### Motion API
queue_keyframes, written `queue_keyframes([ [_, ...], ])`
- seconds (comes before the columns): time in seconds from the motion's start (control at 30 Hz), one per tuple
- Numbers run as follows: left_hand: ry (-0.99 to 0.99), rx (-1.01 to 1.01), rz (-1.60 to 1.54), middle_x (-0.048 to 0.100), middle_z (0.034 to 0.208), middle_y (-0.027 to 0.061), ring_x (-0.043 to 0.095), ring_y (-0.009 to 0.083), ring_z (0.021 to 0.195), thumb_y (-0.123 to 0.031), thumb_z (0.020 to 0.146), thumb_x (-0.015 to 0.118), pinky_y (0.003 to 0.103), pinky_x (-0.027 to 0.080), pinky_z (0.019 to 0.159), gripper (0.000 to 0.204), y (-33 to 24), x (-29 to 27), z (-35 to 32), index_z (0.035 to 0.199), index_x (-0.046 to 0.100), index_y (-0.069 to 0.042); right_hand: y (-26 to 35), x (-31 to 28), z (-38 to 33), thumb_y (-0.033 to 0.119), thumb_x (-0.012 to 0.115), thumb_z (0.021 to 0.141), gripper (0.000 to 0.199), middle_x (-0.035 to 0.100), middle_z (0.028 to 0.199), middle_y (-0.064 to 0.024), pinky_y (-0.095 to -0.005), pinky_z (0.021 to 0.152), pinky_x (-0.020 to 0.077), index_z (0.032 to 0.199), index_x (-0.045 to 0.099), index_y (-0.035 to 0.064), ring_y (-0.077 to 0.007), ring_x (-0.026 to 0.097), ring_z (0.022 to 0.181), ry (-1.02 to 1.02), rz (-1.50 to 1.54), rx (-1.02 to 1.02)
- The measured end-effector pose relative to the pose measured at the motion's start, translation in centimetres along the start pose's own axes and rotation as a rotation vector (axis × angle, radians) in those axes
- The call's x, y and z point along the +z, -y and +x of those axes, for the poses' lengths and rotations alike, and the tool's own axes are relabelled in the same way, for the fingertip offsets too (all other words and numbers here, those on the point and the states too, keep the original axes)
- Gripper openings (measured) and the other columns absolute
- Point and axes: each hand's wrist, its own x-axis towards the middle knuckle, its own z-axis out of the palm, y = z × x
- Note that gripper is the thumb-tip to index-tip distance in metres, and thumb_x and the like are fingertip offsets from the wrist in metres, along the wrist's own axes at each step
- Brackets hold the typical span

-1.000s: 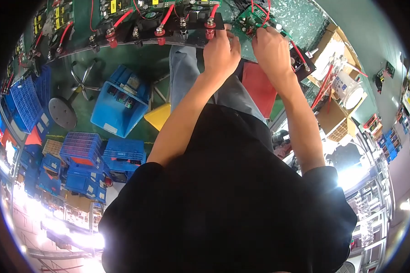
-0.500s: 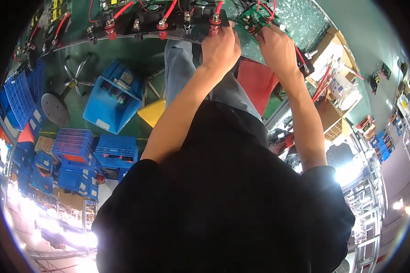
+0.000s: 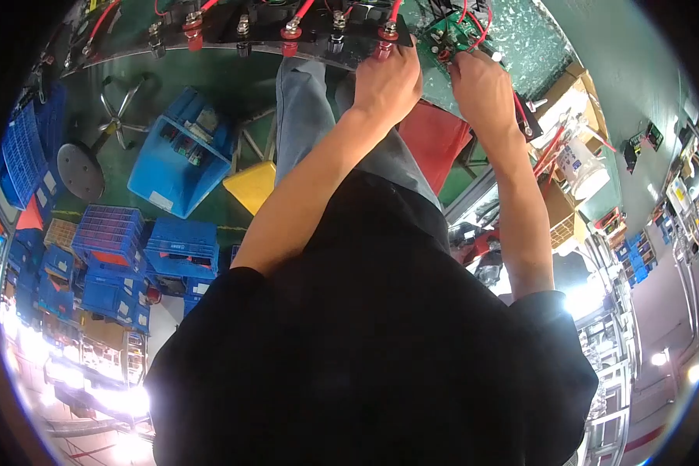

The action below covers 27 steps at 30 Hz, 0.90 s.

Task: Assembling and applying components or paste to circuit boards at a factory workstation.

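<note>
My left hand [image 3: 388, 84] is closed at the right end of a black panel [image 3: 357, 56], just below a red binding post [image 3: 384, 48]. Its fingertips are hidden behind the knuckles. To the right, my right hand [image 3: 483, 85] has curled fingers against the near edge of a green circuit board [image 3: 460, 33]. What those fingers pinch, if anything, is hidden. Red wires [image 3: 485, 29] loop over the board. More black and red posts, with red cables [image 3: 304, 9] bolted on, line the panel to the left.
Under the table's front edge stand a blue bin [image 3: 167, 171] with boards inside, a yellow bin [image 3: 252, 186] and a red one [image 3: 431, 140]. A round stool [image 3: 81, 171] and stacked blue crates [image 3: 182, 245] are at the left. A white bucket [image 3: 581, 167] sits right of my right arm.
The view has shifted, so the panel, board and both hands sit slightly further right and lower. Against the panel and board, my hands have hardly moved.
</note>
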Motion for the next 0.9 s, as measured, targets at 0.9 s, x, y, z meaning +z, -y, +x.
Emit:
queue_keyframes([
  [0.9, 0.124, 0.030, -0.149, 0.059, 0.102, 0.0169, 0.062, 0.0367, 0.088, -0.016, 0.086, 0.060, 0.045, 0.052, 0.071, 0.037, -1.9, -2.6, -1.0, 0.117, 0.045, -0.002, -5.2, 0.4, -16.3, 0.015, 0.062, 0.089, 0.010, 0.052, 0.073, -0.0001, -0.0282, 0.056, 0.0422, 0.087, 0.058, 0.0059, -0.0113, 0.049, 0.060, -1.079, 1.371, 0.988],
])
